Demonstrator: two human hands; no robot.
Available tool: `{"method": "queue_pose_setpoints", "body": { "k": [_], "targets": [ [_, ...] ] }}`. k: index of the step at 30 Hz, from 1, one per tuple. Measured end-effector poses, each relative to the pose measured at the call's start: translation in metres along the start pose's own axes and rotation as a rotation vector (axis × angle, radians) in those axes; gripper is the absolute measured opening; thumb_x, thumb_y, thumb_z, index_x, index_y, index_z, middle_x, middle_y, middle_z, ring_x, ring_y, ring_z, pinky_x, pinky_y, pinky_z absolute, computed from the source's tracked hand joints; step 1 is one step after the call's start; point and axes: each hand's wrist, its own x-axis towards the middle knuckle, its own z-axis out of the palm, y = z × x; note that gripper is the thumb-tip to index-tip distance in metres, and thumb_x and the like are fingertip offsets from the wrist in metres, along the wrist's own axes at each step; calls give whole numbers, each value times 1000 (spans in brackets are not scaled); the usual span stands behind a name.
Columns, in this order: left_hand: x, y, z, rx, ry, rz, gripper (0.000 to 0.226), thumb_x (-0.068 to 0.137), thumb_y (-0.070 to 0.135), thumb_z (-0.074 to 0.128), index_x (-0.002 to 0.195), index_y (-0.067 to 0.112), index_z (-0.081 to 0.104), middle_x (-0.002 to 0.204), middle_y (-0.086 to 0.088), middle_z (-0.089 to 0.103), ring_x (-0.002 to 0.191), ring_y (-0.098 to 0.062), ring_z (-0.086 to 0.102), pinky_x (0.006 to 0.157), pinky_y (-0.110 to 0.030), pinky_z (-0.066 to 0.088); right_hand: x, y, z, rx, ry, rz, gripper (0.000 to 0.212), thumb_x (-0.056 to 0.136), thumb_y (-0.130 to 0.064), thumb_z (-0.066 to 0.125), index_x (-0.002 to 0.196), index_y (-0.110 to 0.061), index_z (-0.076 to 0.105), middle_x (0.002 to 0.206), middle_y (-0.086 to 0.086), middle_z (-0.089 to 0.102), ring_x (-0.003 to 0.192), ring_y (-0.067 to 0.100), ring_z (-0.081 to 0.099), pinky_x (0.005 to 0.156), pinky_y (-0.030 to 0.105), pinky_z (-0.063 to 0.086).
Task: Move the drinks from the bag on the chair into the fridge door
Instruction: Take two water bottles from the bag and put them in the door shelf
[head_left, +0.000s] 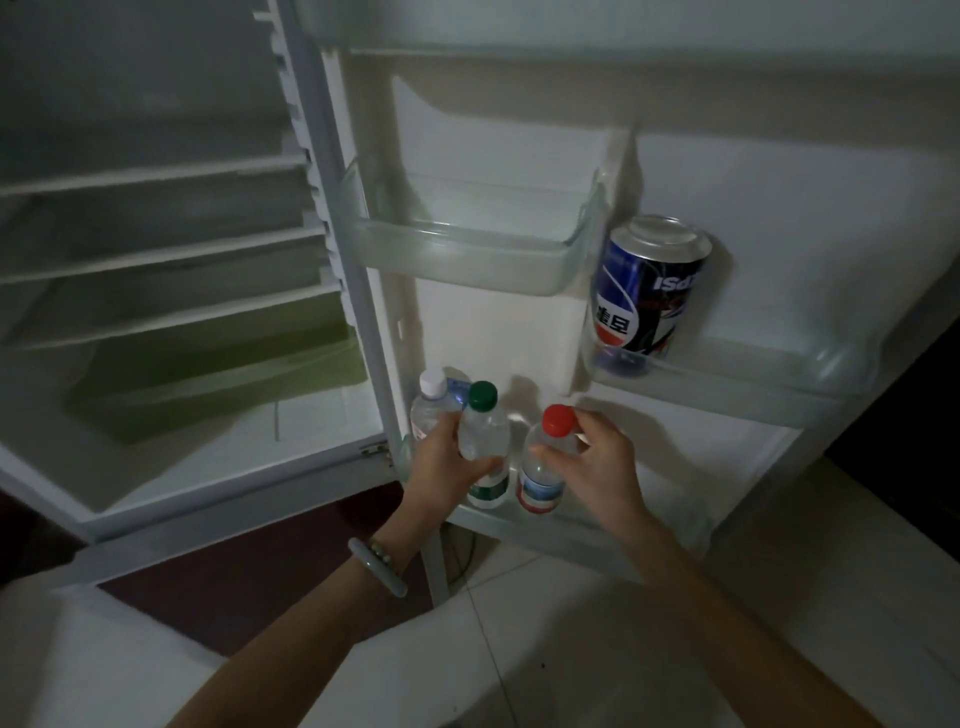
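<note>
Green-capped bottle (485, 431), clear plastic, fills left hand (441, 470).

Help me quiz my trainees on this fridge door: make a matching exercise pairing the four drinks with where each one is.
Drinks
1. white-capped bottle
2. green-capped bottle
3. red-capped bottle
4. can

Places
A. gripped by the right hand
B. alone in the higher shelf
C. leftmost in the bottom shelf
D. gripped by the left hand

Pairs: 1-C, 2-D, 3-A, 4-B.
</note>
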Motion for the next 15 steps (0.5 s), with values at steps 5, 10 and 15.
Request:
{"method": "queue_pose_setpoints", "body": {
  "k": [5, 10, 15],
  "targets": [
    [11, -9, 9, 25, -30, 27, 45, 68, 25, 81, 105, 15, 57, 96, 4, 62, 87, -12, 58, 73, -21, 40, 6, 5, 14, 14, 46, 92, 28, 65, -19, 82, 89, -15, 67, 84, 0, 68, 80, 15, 63, 74, 32, 53],
    [18, -20, 17, 52, -61, 35, 45, 68, 28, 80, 105, 14, 57, 99, -3, 66, 88, -19, 60, 76, -27, 44, 10, -1, 19, 50, 63, 160, 21, 71, -13, 77, 88, -16, 64, 80, -10, 64, 75, -4, 58, 70, 8, 45],
    [23, -20, 18, 74, -108, 74, 48, 71, 29, 78, 110, 13, 57, 102, -6, 67, 92, -24, 62, 79, -32, 48, 14, -2, 20, -5, 61, 175, 23, 73, -16, 77, 87, -12, 59, 80, -2, 62, 76, 7, 59, 71, 16, 46]
  ]
}}
